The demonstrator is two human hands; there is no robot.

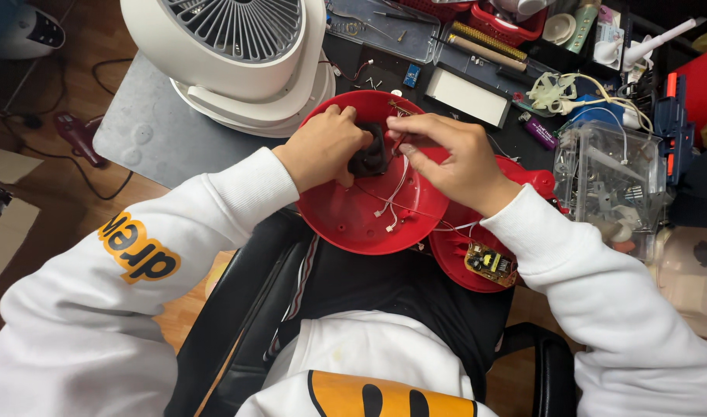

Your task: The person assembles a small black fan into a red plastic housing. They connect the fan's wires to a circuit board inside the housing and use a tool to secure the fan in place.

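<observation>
Left hand (322,147) clamps the dark motor (369,154) at the red shell's (346,220) centre; right hand (450,158), just beside it, pinches a wire (397,185).

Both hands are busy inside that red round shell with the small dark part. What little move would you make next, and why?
Probably lift the dark motor slightly with the left hand, since the right hand is pinching wires beside it and loose white wires trail across the red shell.
</observation>
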